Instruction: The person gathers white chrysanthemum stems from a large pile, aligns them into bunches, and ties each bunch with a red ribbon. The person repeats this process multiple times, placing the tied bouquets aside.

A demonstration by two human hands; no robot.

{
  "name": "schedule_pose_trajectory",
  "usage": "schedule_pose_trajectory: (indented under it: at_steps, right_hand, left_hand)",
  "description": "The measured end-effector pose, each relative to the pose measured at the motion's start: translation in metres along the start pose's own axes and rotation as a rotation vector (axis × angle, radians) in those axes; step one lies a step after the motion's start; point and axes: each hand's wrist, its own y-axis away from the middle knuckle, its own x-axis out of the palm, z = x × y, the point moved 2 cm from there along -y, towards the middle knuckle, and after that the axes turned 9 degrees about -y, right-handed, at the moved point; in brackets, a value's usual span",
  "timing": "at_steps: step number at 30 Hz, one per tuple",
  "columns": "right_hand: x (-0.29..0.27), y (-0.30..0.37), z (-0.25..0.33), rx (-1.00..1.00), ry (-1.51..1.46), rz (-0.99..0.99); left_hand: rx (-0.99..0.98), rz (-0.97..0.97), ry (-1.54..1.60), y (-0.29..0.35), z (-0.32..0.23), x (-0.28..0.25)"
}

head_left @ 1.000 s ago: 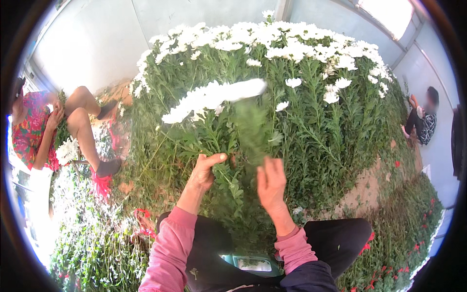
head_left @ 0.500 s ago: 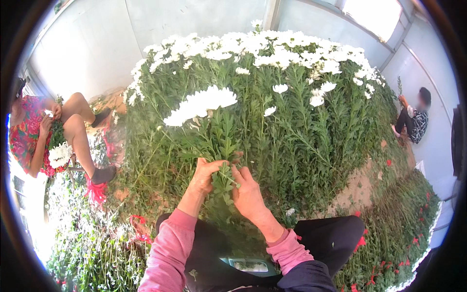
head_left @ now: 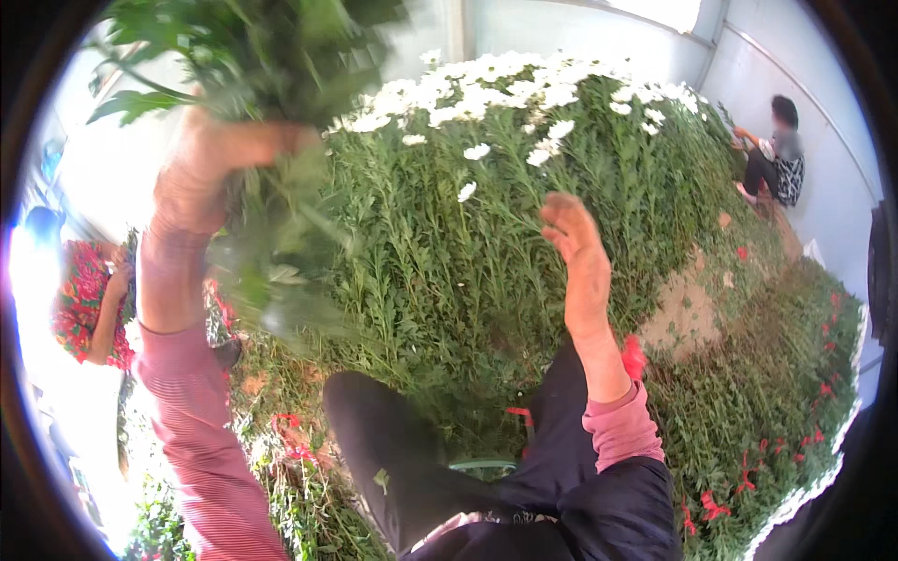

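My left hand (head_left: pixel 201 182) is raised at the upper left, closed around a bunch of leafy green chrysanthemum stems (head_left: pixel 281 56). The bunch is blurred, and its flower heads lie outside the view. Stem ends and leaves hang below the fist. My right hand (head_left: pixel 585 266) holds nothing; its fingers are apart and slightly bent, in front of a large heap of white chrysanthemums (head_left: pixel 440 215). The heap's flowers face the far side, with stems toward me.
Bundles of stems with red ties (head_left: pixel 776 449) lie at the right. More cut stems (head_left: pixel 318 510) and red ties are at lower left. One person in a red floral top (head_left: pixel 89 290) sits at the left; another person (head_left: pixel 786 173) sits far right by the pale wall (head_left: pixel 804 93).
My left hand has lifted the bunch up and to the left, toward the view's top. My right hand has let go of it and moved right and up.
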Motion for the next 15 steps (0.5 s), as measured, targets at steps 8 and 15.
schedule_pose_trajectory:
  at_steps: [8, 15]
  right_hand:
    - [-0.059, 0.108, 0.020, 0.266, -0.222, -0.064]
    - [-0.079, 0.174, 0.016, 0.306, -0.426, 0.075]
  left_hand:
    - [-0.125, 0.629, -0.093, 0.116, -0.035, 0.193]
    - [-0.124, 0.931, 0.154, 0.111, -0.076, 0.289]
